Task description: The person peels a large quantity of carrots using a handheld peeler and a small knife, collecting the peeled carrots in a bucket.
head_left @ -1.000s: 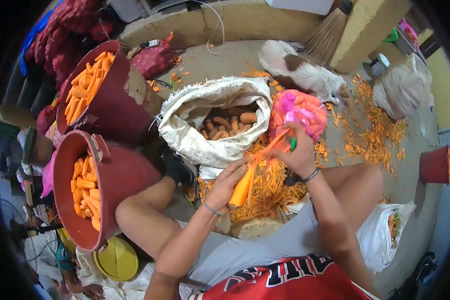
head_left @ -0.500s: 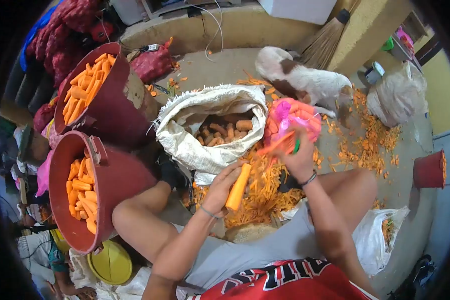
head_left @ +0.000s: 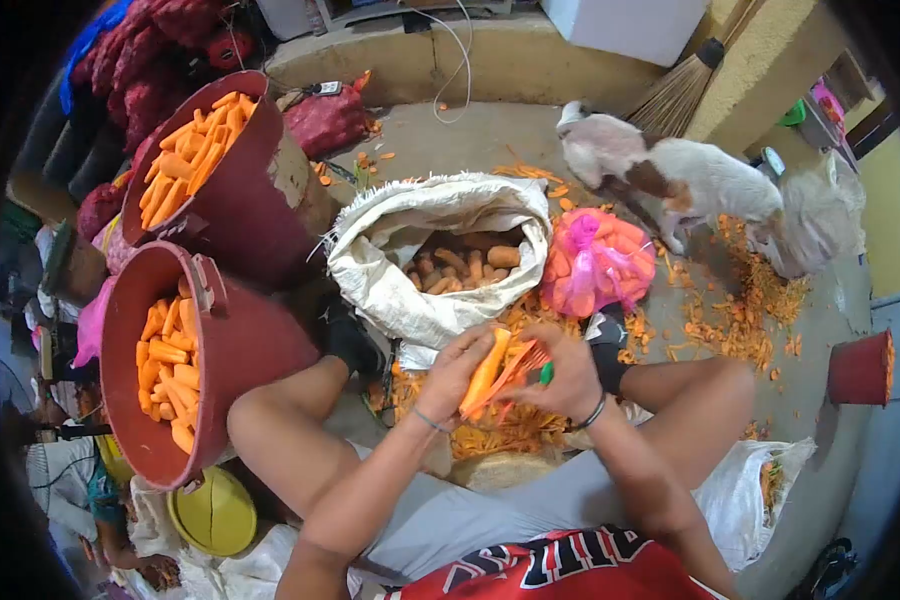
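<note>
Between my knees, my left hand [head_left: 448,378] is closed around a peeled orange carrot [head_left: 485,372], tilted with its upper end away from me. Against the carrot's right side, my right hand [head_left: 568,376] grips a red peeler [head_left: 526,362] with a bit of green near the fingers; its blade is blurred. Below both hands lies a heap of carrot peelings [head_left: 515,432]. Just beyond them stands an open white woven sack [head_left: 370,292] holding unpeeled carrots [head_left: 458,268]. A tied pink bag of carrots [head_left: 600,262] rests to the sack's right.
Two tilted red tubs, one nearer [head_left: 245,318] and one farther [head_left: 238,195], hold peeled carrots at left. A white-and-brown dog [head_left: 705,175] stands by scattered peelings [head_left: 740,315]. A small red bucket [head_left: 856,368] is at right. Another person's hand [head_left: 158,572] shows lower left.
My right hand has come down and toward me, bringing the peeler against the carrot. My left hand still holds the carrot. The dog has moved right, its head lowered near the peelings.
</note>
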Demonstrator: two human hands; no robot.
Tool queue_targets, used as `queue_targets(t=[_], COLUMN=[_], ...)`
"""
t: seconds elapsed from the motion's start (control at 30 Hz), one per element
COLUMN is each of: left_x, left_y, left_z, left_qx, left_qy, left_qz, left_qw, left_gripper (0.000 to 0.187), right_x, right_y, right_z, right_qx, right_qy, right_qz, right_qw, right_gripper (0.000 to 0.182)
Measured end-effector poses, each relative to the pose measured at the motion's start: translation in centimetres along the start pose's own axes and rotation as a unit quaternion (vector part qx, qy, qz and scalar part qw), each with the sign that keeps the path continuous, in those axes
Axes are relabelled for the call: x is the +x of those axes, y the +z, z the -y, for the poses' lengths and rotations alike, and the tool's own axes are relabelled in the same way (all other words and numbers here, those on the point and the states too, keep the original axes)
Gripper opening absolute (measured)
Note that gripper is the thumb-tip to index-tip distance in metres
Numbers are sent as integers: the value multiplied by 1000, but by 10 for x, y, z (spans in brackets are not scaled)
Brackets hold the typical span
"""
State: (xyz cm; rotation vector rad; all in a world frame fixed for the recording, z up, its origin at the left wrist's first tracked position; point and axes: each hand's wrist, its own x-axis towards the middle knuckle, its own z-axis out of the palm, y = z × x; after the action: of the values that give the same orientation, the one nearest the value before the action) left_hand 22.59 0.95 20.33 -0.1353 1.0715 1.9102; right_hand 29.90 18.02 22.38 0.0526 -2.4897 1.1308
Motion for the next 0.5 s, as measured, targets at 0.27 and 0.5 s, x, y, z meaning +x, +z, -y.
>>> queue_targets(t=[0.27,0.5], left_x=[-4,-10], left_y=[-1,-7], left_z=[-5,1], left_qx=[25,60], left_qy=[-10,-33], left_qz=[6,-23], left_qw=[1000,997], left_gripper=[37,34], right_x=[1,8], right_y=[-10,-12], right_z=[-34,-46], right_qx=[1,-49], right_qy=[93,88], right_qz=[-118,-101], right_qw=[989,990], right_gripper=[74,72])
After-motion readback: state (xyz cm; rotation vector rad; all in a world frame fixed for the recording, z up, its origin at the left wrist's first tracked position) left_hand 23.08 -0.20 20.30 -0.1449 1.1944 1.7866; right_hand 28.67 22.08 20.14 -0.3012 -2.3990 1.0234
